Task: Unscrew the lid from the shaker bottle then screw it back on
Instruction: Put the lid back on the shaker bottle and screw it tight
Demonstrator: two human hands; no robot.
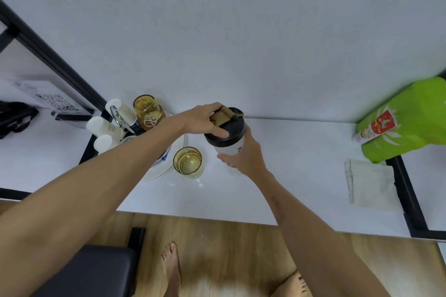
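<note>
The shaker bottle (231, 149) has a translucent white body and stands upright on the white table (289, 176). Its black lid (225, 134) carries a tan flip cap and a loop handle. My left hand (205, 120) reaches in from the left and grips the lid from above, thumb on the lid's front rim. My right hand (243, 154) wraps around the bottle's body from the right and front. The lid sits on top of the bottle; whether its thread is tight cannot be told.
A yellow-tinted glass (187, 160) stands just left of the bottle. Behind it lie a white plate (166, 164), an upturned amber glass (146, 109) and white cups (106, 126). A folded cloth (370, 184) and a green bag (410, 118) sit at the right.
</note>
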